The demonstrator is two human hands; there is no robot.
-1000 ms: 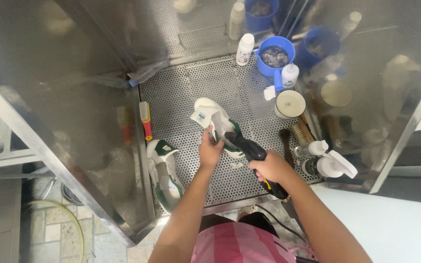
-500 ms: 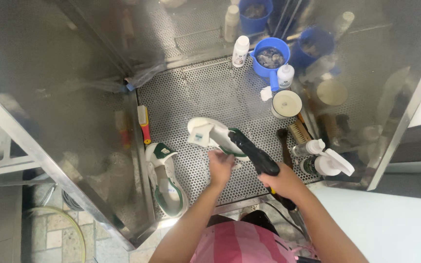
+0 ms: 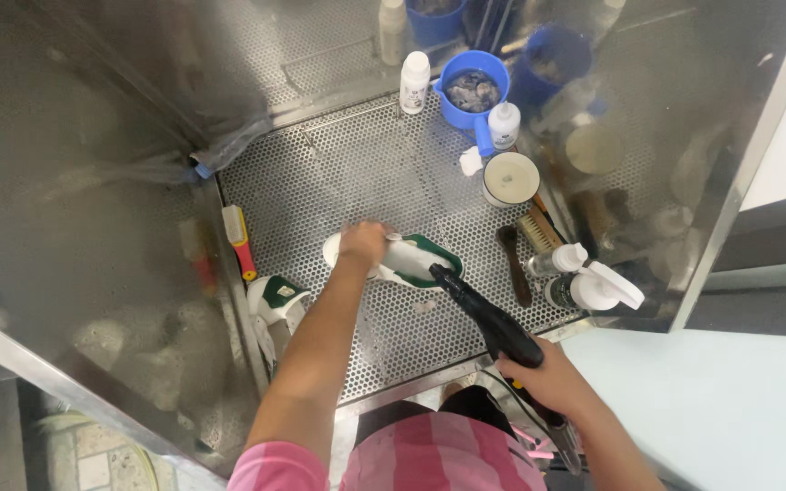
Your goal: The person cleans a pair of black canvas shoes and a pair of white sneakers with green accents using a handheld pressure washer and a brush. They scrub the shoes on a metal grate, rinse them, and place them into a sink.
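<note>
Two hands are engaged at mid-frame: the left hand (image 3: pixel 363 244) is clamped on a white-and-green shoe (image 3: pixel 404 260) lying on the perforated tray floor (image 3: pixel 347 173); the right hand (image 3: pixel 543 375) grips a black spray gun (image 3: pixel 487 316), nozzle touching the shoe; cleaning seems underway; a second shoe (image 3: pixel 277 300) waits lower left.

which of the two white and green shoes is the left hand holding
The white and green shoe lying mid-tray under the left hand; the other white and green shoe stands untouched by the tray's left wall.

left hand (image 3: pixel 363 244) grips white-green shoe (image 3: pixel 404 260) | right hand (image 3: pixel 543 375) aims black spray gun (image 3: pixel 488 318) | perforated steel floor (image 3: pixel 357 173)
</note>
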